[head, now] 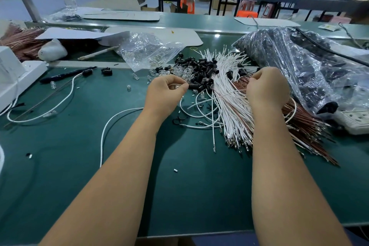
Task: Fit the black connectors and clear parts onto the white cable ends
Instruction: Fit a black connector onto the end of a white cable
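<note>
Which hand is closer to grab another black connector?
Left. The left hand sits right beside the black connectors; the right hand is over the white cables, farther off.

Green bench [60,166] carries white cables [232,110], black connectors [201,70].

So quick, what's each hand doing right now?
Left hand: fingers pinch a small clear part beside the black connectors.
Right hand: fingers curled at the white cables; a grip cannot be told.
</note>
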Action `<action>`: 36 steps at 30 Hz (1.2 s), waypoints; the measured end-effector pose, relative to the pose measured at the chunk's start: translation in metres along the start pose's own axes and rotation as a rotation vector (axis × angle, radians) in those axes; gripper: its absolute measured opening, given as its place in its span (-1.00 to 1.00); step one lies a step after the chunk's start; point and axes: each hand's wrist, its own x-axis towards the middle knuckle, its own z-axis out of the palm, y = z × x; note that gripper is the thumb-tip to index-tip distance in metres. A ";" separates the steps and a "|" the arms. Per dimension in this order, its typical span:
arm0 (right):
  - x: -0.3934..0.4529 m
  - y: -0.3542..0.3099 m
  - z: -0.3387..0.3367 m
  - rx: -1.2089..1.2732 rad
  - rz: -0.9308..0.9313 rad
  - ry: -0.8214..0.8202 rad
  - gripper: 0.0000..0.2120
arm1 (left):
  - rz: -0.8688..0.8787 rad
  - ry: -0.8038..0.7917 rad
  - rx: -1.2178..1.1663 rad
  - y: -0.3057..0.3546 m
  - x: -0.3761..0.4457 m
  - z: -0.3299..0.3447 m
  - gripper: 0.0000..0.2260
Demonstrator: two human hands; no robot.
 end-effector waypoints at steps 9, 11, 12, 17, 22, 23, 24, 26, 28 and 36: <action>-0.027 -0.052 0.013 0.486 -0.494 0.100 -0.94 | -0.038 0.107 -0.083 -0.003 0.006 -0.005 -0.95; -0.033 -0.053 0.023 0.472 -0.511 -0.018 -0.92 | -0.049 0.135 -0.130 -0.003 0.008 -0.010 -0.96; -0.035 -0.051 0.028 0.460 -0.511 -0.064 -0.91 | -0.055 0.152 -0.148 -0.003 0.009 -0.012 -0.95; -0.037 -0.043 0.037 0.494 -0.431 -0.153 -0.86 | -0.097 0.105 -0.180 -0.003 0.010 -0.016 -0.91; -0.041 -0.046 0.036 0.499 -0.452 -0.184 -0.83 | -0.086 0.077 -0.154 -0.003 0.009 -0.014 -0.91; -0.041 -0.046 0.035 0.501 -0.458 -0.184 -0.83 | -0.084 0.078 -0.152 -0.002 0.009 -0.014 -0.92; -0.041 -0.046 0.035 0.504 -0.458 -0.185 -0.83 | -0.082 0.080 -0.152 -0.002 0.009 -0.014 -0.92; -0.041 -0.046 0.036 0.519 -0.446 -0.187 -0.83 | -0.078 0.084 -0.152 -0.002 0.010 -0.015 -0.91; -0.041 -0.046 0.036 0.545 -0.424 -0.182 -0.84 | -0.073 0.087 -0.151 -0.002 0.010 -0.016 -0.90; -0.042 -0.047 0.037 0.494 -0.471 -0.187 -0.85 | -0.055 0.078 -0.146 -0.002 0.009 -0.014 -0.89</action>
